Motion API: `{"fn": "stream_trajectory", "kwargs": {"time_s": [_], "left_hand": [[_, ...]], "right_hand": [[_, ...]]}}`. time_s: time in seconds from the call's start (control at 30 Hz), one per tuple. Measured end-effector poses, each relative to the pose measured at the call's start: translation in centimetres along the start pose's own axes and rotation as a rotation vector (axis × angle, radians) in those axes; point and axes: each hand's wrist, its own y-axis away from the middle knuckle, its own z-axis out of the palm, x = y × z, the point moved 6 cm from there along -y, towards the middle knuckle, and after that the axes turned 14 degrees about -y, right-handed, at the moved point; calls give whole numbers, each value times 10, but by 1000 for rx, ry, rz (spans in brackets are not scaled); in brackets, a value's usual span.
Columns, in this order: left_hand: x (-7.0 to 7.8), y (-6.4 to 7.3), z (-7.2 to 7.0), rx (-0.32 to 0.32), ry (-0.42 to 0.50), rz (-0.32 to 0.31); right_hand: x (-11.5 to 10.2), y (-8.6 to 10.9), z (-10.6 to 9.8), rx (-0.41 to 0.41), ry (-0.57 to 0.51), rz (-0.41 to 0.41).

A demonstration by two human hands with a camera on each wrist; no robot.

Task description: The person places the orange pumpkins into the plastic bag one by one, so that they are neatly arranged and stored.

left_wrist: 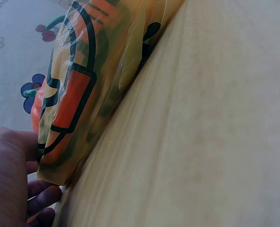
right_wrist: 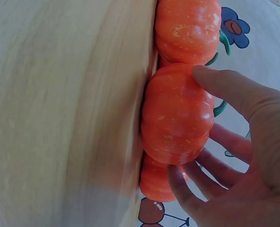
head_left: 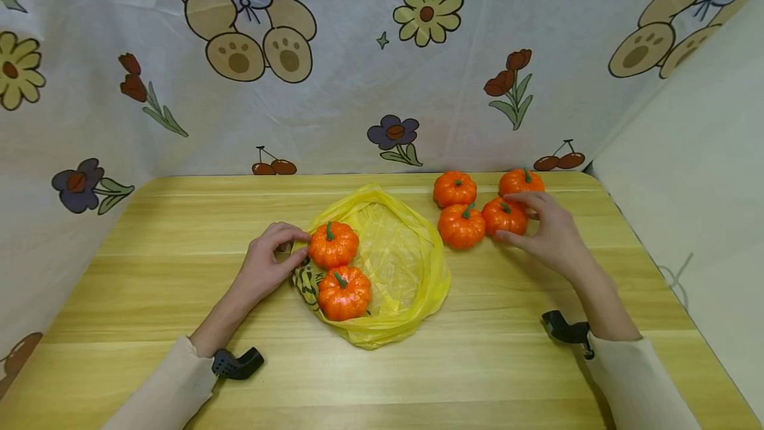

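A yellow plastic bag (head_left: pixel 438 284) lies spread open on the table, with two small orange pumpkins inside its left part, one (head_left: pixel 334 245) behind the other (head_left: pixel 344 294). My left hand (head_left: pixel 268 261) holds the bag's left rim between thumb and fingers, beside the rear pumpkin. In the left wrist view, the printed side of the bag (left_wrist: pixel 76 99) hides most of the pumpkins. On the right, my right hand (head_left: pixel 552 234) grips another pumpkin (right_wrist: pixel 178 116) between thumb and fingers. This pumpkin stands among several others at the table's back right.
Around the gripped pumpkin stand a rear-right pumpkin (head_left: pixel 520 182), a rear-left pumpkin (head_left: pixel 455 190) and a front-left pumpkin (head_left: pixel 461 227). A patterned cloth (head_left: pixel 334 105) hangs behind the wooden table (head_left: pixel 418 383). A white wall (head_left: pixel 692 171) borders the right side.
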Motion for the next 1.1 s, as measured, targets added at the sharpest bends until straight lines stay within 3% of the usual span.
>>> {"fn": "stream_trajectory", "kwargs": {"time_s": [0.43, 0.73, 1.1], "left_hand": [[0, 1, -1, -11, 11, -18], [-1, -2, -1, -16, -2, -12], [0, 0, -1, -15, 2, -22]], "right_hand": [[4, -2, 5, -59, -16, 54], [-2, -1, -7, 67, -17, 18], [-14, -2, -11, 138, -55, -24]]}}
